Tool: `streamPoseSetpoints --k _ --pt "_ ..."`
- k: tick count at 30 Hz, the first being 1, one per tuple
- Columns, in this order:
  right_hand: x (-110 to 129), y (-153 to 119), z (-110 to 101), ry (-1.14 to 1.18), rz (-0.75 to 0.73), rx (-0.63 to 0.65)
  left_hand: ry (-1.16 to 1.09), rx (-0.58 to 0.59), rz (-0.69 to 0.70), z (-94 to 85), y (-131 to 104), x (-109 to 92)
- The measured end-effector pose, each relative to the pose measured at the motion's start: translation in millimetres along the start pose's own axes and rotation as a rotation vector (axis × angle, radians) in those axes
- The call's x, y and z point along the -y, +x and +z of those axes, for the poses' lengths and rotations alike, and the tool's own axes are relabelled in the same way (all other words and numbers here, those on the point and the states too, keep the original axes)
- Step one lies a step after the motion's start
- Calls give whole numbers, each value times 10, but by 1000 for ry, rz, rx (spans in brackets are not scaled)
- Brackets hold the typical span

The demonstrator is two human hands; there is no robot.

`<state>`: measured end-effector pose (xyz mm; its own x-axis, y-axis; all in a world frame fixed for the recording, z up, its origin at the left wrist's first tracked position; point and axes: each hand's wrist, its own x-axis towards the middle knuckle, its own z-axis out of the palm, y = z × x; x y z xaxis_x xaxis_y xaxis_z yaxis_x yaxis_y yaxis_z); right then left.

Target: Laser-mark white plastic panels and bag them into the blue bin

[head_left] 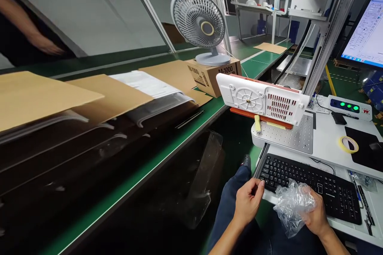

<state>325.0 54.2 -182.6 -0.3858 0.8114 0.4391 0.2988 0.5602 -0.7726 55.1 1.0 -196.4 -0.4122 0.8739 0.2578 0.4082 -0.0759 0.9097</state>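
Observation:
My right hand [317, 215] is closed around a crumpled clear plastic bag [291, 207], which bulges out toward my left hand. My left hand [249, 200] has its fingers curled and the thumb pressed to the index finger; whatever may be between them is too small or hidden. Both hands are above my lap, at the front edge of the keyboard tray. Just beyond them lies a black keyboard [311, 187]. Farther off, a white plastic panel [248, 97] with vent slots stands upright in an orange holder [263, 118] on a perforated metal plate [295, 135].
A green conveyor [179, 139] to my left carries cardboard sheets [44, 95] and dark panels. A fan [199, 20] stands on a carton [206, 75]. To the right are a tape roll [348, 144], a button box [350, 106] and a monitor [366, 28]. Another person's hand [44, 44] appears at upper left.

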Motion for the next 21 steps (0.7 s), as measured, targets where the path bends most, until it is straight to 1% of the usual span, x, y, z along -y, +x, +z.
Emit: streamPoseSetpoints --k 9,15,21 --pt "-52 -34 0 -8 -14 10 57 -11 42 10 -23 2" --pt "-34 -26 -4 -23 -14 11 70 -9 68 15 -31 3" --pt "-17 -15 10 -13 -12 -66 80 -23 84 24 -36 8"
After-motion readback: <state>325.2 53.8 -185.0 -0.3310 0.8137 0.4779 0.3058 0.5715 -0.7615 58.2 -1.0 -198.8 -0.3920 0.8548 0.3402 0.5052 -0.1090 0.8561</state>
